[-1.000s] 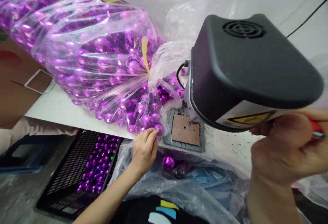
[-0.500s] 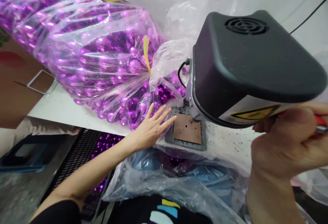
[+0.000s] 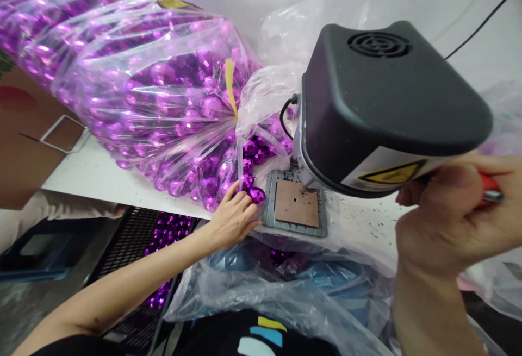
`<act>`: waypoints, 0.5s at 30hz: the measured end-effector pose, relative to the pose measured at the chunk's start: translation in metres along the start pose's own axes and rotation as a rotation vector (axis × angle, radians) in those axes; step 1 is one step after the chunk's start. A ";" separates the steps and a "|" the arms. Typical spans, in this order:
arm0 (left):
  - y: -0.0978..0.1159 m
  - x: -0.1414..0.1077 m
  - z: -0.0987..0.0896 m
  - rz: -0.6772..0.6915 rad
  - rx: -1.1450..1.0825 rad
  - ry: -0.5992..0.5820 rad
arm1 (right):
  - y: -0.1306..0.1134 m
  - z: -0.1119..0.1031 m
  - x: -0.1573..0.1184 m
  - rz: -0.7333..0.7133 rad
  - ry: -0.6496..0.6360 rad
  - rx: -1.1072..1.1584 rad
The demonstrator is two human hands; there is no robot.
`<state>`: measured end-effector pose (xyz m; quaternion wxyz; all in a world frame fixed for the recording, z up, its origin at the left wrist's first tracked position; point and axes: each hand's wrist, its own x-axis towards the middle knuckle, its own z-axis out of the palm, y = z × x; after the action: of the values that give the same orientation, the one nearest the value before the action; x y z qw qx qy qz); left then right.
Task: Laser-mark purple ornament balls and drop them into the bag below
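We see shiny, faceted balls [image 3: 256, 195]; our left hand [image 3: 233, 216] is beside them, fingers slightly apart; our right hand [image 3: 448, 217] clasps a red handle [image 3: 490, 183].

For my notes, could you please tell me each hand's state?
Left hand: partly curled beside the purple balls; grip cannot be told.
Right hand: closed on the red handle.

Red handle [image 3: 489, 186] mostly invisible inside right grip [image 3: 446, 217]
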<state>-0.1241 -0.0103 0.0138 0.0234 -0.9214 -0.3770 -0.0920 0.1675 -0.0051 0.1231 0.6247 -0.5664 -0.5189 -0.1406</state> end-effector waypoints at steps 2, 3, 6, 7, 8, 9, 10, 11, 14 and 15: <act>0.000 0.010 -0.005 -0.022 0.005 -0.005 | 0.000 0.001 0.000 -0.007 0.018 0.006; 0.000 0.016 -0.006 -0.038 0.013 -0.022 | 0.000 0.001 0.000 -0.012 0.032 0.010; 0.002 0.033 -0.003 -0.090 0.064 -0.145 | -0.001 0.000 0.001 -0.014 0.028 0.003; 0.003 0.038 -0.001 -0.100 0.084 -0.188 | -0.002 0.000 0.001 -0.008 0.017 -0.002; 0.004 0.042 0.000 -0.104 0.097 -0.223 | -0.003 -0.001 0.002 -0.004 0.001 -0.007; 0.005 0.045 0.000 -0.104 0.098 -0.250 | -0.004 -0.002 0.003 -0.003 -0.015 -0.014; 0.004 0.047 -0.001 -0.106 0.081 -0.265 | -0.005 -0.003 0.003 -0.006 -0.029 -0.021; 0.002 0.049 -0.004 -0.114 0.038 -0.262 | -0.006 -0.003 0.004 -0.009 -0.042 -0.029; -0.007 0.054 -0.019 -0.213 -0.319 -0.112 | -0.006 -0.004 0.005 -0.014 -0.058 -0.032; -0.010 0.056 -0.024 -0.268 -0.524 -0.037 | -0.005 -0.003 0.005 -0.013 -0.058 -0.029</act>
<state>-0.0958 0.0327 0.0477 -0.2346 -0.8395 -0.4591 -0.1715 0.1672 -0.0076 0.1309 0.6002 -0.5758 -0.5383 -0.1359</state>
